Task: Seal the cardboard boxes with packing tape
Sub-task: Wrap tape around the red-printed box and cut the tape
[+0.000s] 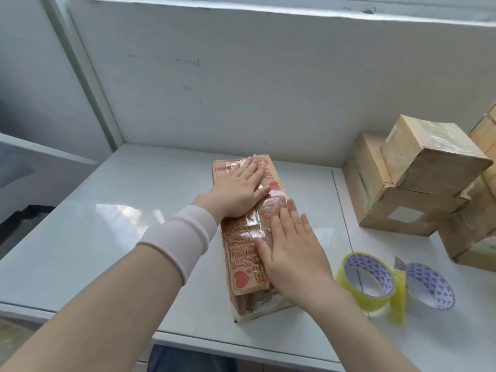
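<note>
There, the white worktop [107, 237] ran up to a pale, scuffed wall [241, 76]. On the right side of the worktop stood a stack of plain brown boxes [402, 200], piled unevenly, with shiny tape across the top one.

Near the middle of the worktop, well apart from that stack, lay a long cardboard box [243, 264] with red print, its length running away from the person. Wrinkled clear tape [249, 226] ran along its top.

Both hands lay flat on this box. The left hand [239, 189] pressed on the far half, palm down, its fingers [253, 163] straight and close together, reaching toward the far end. The right hand [295, 248] pressed on the near half along the right edge, its fingers [285, 210] also straight and slightly spread. Neither hand gripped anything.

Just right of the box, near the right wrist, a yellowish tape roll [359, 296] stood on the worktop, with a loose strip hanging from it. A paler roll [432, 285] sat against its right side.

A light pink band [182, 237] wrapped the left forearm.
</note>
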A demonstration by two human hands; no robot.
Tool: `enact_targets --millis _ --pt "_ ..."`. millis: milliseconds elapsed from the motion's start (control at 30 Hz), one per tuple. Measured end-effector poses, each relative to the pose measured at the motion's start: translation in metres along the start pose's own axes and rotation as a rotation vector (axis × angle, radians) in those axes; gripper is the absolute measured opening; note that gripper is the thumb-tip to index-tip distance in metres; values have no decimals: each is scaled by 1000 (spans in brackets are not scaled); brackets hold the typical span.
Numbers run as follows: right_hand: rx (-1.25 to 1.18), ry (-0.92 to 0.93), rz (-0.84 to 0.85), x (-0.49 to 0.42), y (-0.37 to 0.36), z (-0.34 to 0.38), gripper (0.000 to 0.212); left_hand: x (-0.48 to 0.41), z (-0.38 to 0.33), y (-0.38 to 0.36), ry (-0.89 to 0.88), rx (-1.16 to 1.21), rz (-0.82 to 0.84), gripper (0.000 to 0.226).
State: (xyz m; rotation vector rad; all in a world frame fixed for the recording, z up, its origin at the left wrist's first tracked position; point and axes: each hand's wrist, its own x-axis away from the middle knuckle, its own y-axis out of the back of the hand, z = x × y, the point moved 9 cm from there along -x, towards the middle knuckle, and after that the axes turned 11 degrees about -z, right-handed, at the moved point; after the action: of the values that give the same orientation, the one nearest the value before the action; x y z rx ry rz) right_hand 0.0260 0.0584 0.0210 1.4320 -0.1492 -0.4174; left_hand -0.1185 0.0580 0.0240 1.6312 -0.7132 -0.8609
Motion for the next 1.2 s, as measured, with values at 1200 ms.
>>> enact_targets --millis 1200 --pt "-1412 -305 -332 30 -5 -56 44 128 -16 43 191 1318 -573 82"
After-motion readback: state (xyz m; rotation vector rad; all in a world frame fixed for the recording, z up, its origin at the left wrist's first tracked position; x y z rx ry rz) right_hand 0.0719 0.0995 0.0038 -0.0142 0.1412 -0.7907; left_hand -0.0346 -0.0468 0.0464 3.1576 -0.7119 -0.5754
